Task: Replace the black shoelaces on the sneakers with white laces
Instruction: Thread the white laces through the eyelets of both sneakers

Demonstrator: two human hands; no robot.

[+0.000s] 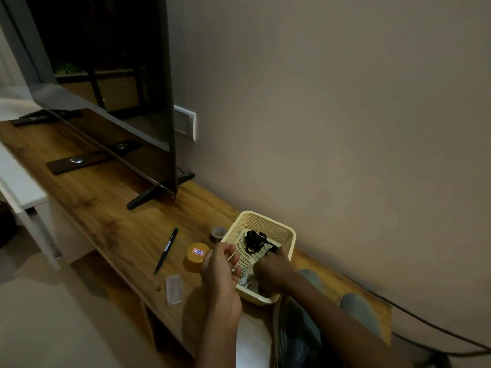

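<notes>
A cream plastic basket (288, 235) stands on the wooden table by the wall. A bundled black lace (253, 239) lies on its floor, and white laces (245, 281) are heaped at its near end. My right hand (273, 266) reaches into the basket and grips one end of the black lace. My left hand (219, 264) hovers over the basket's left rim with loosely bent fingers, its fingertips just above the white laces. A grey sneaker (357, 308) and a darker shoe (295, 333) lie near the basket, largely hidden behind my right forearm.
Left of the basket on the table (119, 208) are a round yellow tub (196, 257), a small tape roll (218, 232), a pen (166, 251) and a clear flat packet (174, 289). A TV (111, 83) on black feet stands further left. A cable (425, 325) runs along the wall.
</notes>
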